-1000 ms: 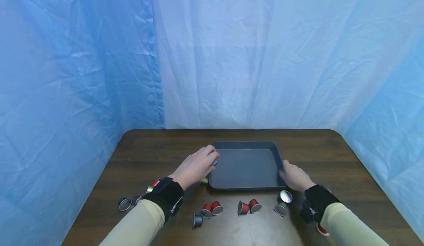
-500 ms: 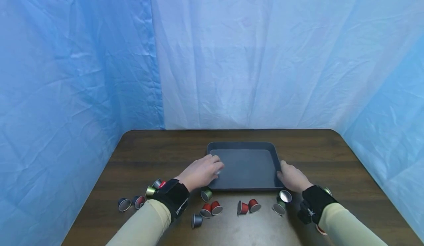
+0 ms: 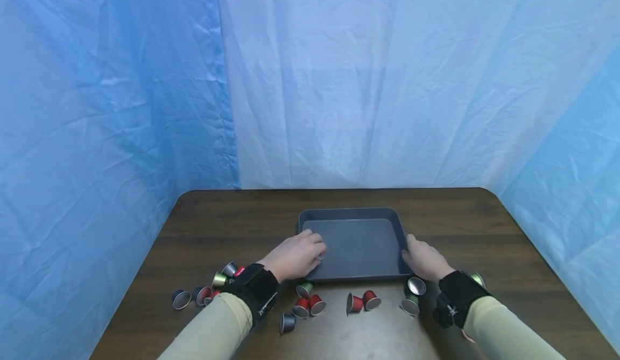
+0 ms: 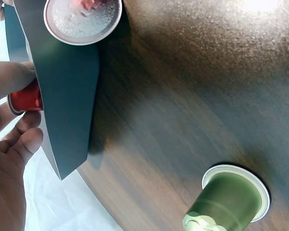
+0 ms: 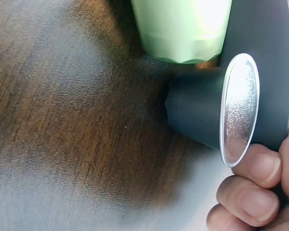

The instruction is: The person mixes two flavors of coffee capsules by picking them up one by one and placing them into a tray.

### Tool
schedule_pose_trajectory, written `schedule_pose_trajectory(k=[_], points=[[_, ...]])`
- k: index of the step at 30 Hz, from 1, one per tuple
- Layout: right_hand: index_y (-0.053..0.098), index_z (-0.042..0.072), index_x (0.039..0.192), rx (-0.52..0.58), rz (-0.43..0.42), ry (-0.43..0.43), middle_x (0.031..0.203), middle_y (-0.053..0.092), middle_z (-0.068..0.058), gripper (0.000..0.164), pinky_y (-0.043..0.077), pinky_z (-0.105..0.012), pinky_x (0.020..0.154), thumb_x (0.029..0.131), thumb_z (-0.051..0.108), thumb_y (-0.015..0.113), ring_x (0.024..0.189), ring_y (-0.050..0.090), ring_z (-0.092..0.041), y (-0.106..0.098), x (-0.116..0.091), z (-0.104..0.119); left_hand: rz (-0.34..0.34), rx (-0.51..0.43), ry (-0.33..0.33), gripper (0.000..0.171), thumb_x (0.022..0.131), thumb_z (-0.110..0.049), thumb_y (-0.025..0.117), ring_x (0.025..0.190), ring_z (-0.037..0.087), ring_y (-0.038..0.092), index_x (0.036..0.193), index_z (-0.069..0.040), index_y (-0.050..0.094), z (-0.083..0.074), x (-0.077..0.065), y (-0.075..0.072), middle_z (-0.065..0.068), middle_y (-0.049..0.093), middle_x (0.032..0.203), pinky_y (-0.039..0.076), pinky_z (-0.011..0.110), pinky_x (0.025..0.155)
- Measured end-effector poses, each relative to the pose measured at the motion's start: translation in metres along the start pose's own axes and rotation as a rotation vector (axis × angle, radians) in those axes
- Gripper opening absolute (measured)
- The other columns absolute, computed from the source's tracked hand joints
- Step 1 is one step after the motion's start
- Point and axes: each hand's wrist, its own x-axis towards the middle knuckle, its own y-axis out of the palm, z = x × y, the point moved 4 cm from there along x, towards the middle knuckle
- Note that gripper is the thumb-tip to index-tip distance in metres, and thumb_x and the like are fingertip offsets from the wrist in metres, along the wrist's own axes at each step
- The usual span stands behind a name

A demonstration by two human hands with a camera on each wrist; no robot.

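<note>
My left hand (image 3: 295,255) is over the near left corner of the dark grey tray (image 3: 356,247). In the left wrist view its thumb and fingers pinch a red coffee capsule (image 4: 26,98) right behind the tray wall (image 4: 67,96). The head view hides that capsule behind the hand. On the other side, my right hand (image 3: 426,260) grips the tray's right rim, fingers (image 5: 250,199) curled at its wall. Close to those fingers, a dark capsule (image 5: 197,103) with a silver lid lies on its side, beside a light green capsule (image 5: 183,29).
In front of the tray lie red capsules (image 3: 355,303), a dark capsule (image 3: 287,323) and a green capsule (image 3: 304,289). More capsules (image 3: 181,299) lie left of the left forearm. A few are partly hidden by the right forearm. Blue sheeting (image 3: 349,80) stands behind the wooden table (image 3: 218,209).
The tray has slid a little left, with the right hand on its rim. My left hand has come nearer and lower at the tray's left side. The green capsule by it has shifted nearer.
</note>
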Motion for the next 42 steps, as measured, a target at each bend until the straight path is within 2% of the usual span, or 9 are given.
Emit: schedule_pose_trajectory(k=[6, 11, 15, 18, 21, 25, 29, 36, 42], points=[[0.042, -0.022, 0.13, 0.0, 0.007, 0.011, 0.108, 0.065, -0.034, 0.043, 0.055, -0.052, 0.08, 0.101, 0.007, 0.055, 0.094, 0.069, -0.036, 0.0, 0.0, 0.0, 0.018, 0.018, -0.001, 0.015, 0.095, -0.026, 0.075, 0.089, 0.011, 0.059, 0.108, -0.018, 0.075, 0.0, 0.0, 0.0, -0.003, 0.064, 0.102, 0.055, 0.022, 0.083], [0.043, -0.021, 0.13, 0.002, 0.006, 0.005, 0.108, 0.066, -0.033, 0.042, 0.055, -0.051, 0.081, 0.101, 0.007, 0.055, 0.095, 0.069, -0.035, -0.001, -0.001, 0.002, 0.029, 0.039, 0.008, 0.016, 0.096, -0.024, 0.074, 0.09, 0.012, 0.06, 0.11, -0.016, 0.074, -0.002, 0.002, -0.002, -0.003, 0.066, 0.101, 0.055, 0.023, 0.083], [0.042, -0.021, 0.13, 0.007, 0.008, 0.004, 0.109, 0.065, -0.034, 0.043, 0.055, -0.052, 0.082, 0.101, 0.007, 0.055, 0.098, 0.069, -0.038, -0.001, 0.0, 0.004, 0.049, 0.04, 0.002, 0.029, 0.09, -0.029, 0.08, 0.091, 0.011, 0.059, 0.113, -0.017, 0.067, -0.002, 0.005, 0.001, -0.005, 0.063, 0.098, 0.054, 0.022, 0.084], [0.041, -0.021, 0.131, 0.012, 0.013, 0.012, 0.112, 0.064, -0.035, 0.044, 0.055, -0.053, 0.084, 0.101, 0.008, 0.055, 0.101, 0.069, -0.04, -0.001, 0.0, 0.003, 0.058, -0.003, -0.013, 0.043, 0.084, -0.03, 0.085, 0.087, 0.009, 0.056, 0.116, -0.018, 0.059, -0.001, 0.006, 0.005, -0.006, 0.054, 0.096, 0.053, 0.019, 0.079], [0.041, -0.021, 0.132, 0.021, 0.019, 0.023, 0.114, 0.064, -0.036, 0.044, 0.054, -0.054, 0.086, 0.101, 0.008, 0.054, 0.102, 0.068, -0.04, 0.0, 0.0, 0.004, 0.054, -0.025, -0.022, 0.049, 0.08, -0.031, 0.088, 0.082, 0.007, 0.053, 0.115, -0.018, 0.055, -0.002, 0.007, 0.005, -0.006, 0.046, 0.095, 0.051, 0.017, 0.073], [0.041, -0.02, 0.131, 0.027, 0.023, 0.032, 0.112, 0.064, -0.035, 0.043, 0.055, -0.053, 0.084, 0.101, 0.008, 0.054, 0.101, 0.069, -0.038, 0.0, 0.0, 0.004, 0.056, -0.007, -0.019, 0.044, 0.079, -0.03, 0.088, 0.079, 0.007, 0.052, 0.106, -0.019, 0.056, -0.004, 0.008, 0.003, -0.007, 0.046, 0.092, 0.048, 0.018, 0.069], [0.042, -0.019, 0.131, 0.03, 0.023, 0.036, 0.112, 0.065, -0.034, 0.042, 0.055, -0.052, 0.084, 0.101, 0.007, 0.054, 0.101, 0.069, -0.038, 0.0, 0.0, 0.003, 0.065, 0.047, 0.008, 0.035, 0.08, -0.031, 0.088, 0.079, 0.008, 0.053, 0.1, -0.02, 0.061, -0.007, 0.009, 0.002, -0.008, 0.05, 0.087, 0.05, 0.017, 0.072], [0.041, -0.019, 0.13, 0.046, 0.024, 0.035, 0.11, 0.065, -0.033, 0.04, 0.055, -0.05, 0.081, 0.102, 0.007, 0.053, 0.097, 0.069, -0.034, 0.003, 0.0, 0.002, 0.042, 0.174, 0.099, 0.023, 0.084, -0.033, 0.085, 0.084, 0.009, 0.057, 0.104, -0.021, 0.079, -0.01, 0.008, 0.005, -0.007, 0.06, 0.089, 0.052, 0.016, 0.081], [0.043, -0.018, 0.128, 0.042, 0.015, 0.026, 0.105, 0.066, -0.031, 0.038, 0.055, -0.048, 0.076, 0.101, 0.006, 0.054, 0.091, 0.068, -0.031, 0.002, -0.001, 0.003, 0.049, 0.178, 0.113, 0.02, 0.086, -0.03, 0.083, 0.085, 0.01, 0.057, 0.105, -0.022, 0.081, -0.01, 0.006, 0.007, -0.005, 0.064, 0.094, 0.053, 0.017, 0.083]])
